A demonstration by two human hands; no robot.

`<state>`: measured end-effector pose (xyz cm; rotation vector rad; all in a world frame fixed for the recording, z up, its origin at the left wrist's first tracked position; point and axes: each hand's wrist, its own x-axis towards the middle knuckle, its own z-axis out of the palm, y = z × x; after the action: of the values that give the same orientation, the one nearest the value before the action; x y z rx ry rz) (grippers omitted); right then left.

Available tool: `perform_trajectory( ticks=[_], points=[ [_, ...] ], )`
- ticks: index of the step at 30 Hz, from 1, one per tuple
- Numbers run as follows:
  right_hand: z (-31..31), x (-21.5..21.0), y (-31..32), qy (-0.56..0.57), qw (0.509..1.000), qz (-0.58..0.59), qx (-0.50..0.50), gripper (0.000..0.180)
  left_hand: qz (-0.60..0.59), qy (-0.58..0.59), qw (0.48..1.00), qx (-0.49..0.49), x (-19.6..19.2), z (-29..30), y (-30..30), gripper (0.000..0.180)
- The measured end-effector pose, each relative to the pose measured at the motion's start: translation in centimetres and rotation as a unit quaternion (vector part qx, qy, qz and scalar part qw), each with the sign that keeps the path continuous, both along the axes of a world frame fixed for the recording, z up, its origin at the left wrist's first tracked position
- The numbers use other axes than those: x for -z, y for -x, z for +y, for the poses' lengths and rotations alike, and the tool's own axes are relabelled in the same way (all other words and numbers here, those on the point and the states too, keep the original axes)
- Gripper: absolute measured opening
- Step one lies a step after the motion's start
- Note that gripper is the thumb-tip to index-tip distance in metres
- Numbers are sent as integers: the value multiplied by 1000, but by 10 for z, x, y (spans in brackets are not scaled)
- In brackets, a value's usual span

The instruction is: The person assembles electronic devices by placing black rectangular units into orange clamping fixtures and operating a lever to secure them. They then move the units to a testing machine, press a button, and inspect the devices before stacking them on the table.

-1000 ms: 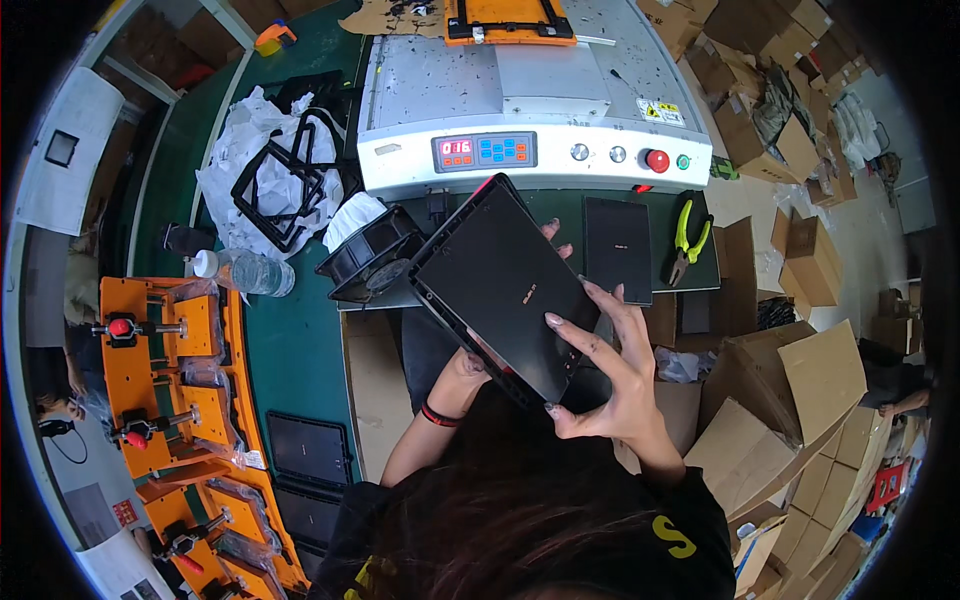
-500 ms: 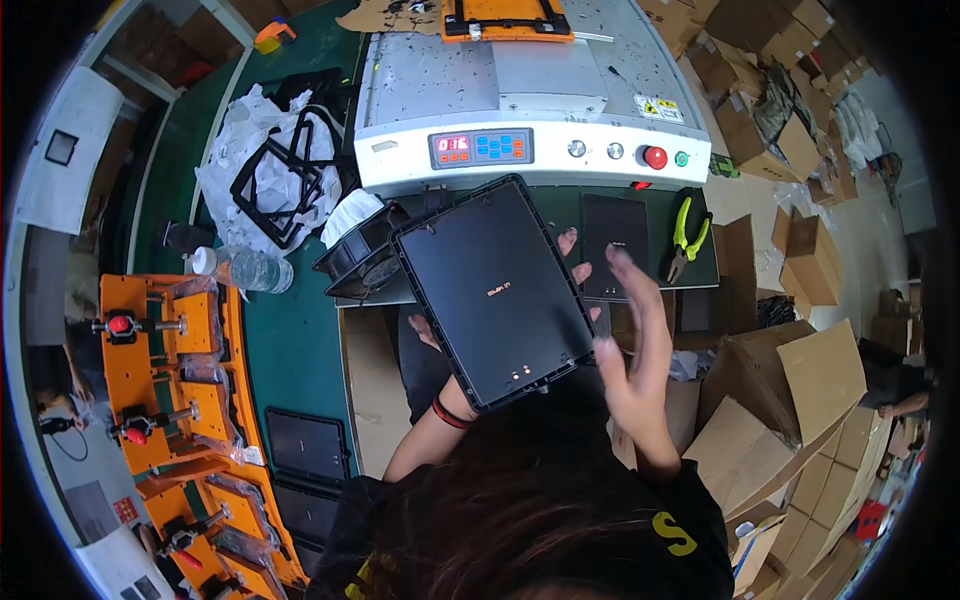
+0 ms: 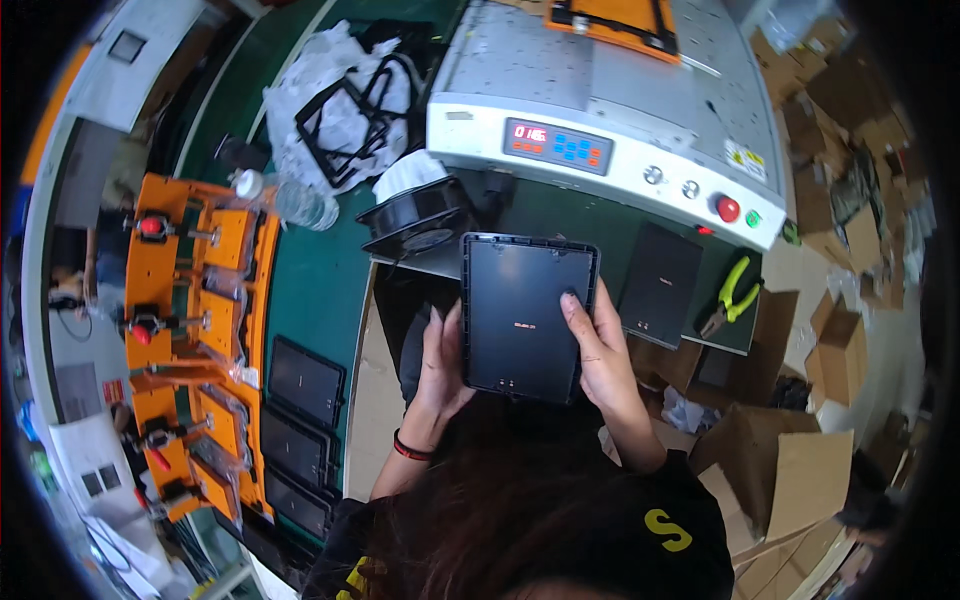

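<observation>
A black rectangular panel with a raised notched rim (image 3: 525, 345) is upright in front of me, its flat face showing small print in the middle and tiny holes low down. My right hand (image 3: 603, 355) grips its right edge, thumb on the face and fingers at the side and behind. My left hand (image 3: 445, 360) is closed on the opposite edge, thumb up, with some fingers hidden behind the panel. Beyond it on the green bench is a similar flat black panel (image 3: 662, 280), with yellow-green pliers (image 3: 731, 297) to its right.
A grey machine with a control panel (image 3: 558, 146) stands at the back. A black round fan (image 3: 425, 222), a clear bottle (image 3: 305, 205) and black frames on white wrapping (image 3: 350, 130) lie left. Orange clamp fixtures (image 3: 155, 320) and several black panels (image 3: 305, 380) line the left; cardboard boxes (image 3: 810, 480) fill the right.
The panel has turned from tilted to nearly straight and sits farther from the camera. My right hand, apart from it before, now holds its right edge. The head view has shifted and turned.
</observation>
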<state>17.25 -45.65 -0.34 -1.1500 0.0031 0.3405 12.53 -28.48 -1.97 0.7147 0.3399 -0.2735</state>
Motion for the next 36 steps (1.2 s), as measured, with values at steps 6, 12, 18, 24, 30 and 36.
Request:
perform_trajectory(
  ticks=[6, 12, 18, 24, 30, 36],
  points=[
    [43, -4, -20, -29, 995, -20, -91, 42, -94, -238, 954, -155, -14, 17, 17, 41],
    [96, -6, -22, 6, 977, -81, -195, 37, -98, -348, 894, -263, -22, 49, 43, 34],
    [168, -12, -2, 41, 955, -197, -219, 35, -64, -454, 821, -341, -10, 99, 71, 24],
    [228, -27, 26, 115, 894, -320, -291, 53, -72, -427, 799, -418, -8, 156, 112, 26],
    [239, -34, 45, 42, 850, 1, -525, 74, -84, -379, 839, -382, -30, 189, 148, 60],
    [246, -36, 56, 83, 844, -51, -527, 74, -43, -415, 869, -265, -32, 196, 177, 91]
  ],
)
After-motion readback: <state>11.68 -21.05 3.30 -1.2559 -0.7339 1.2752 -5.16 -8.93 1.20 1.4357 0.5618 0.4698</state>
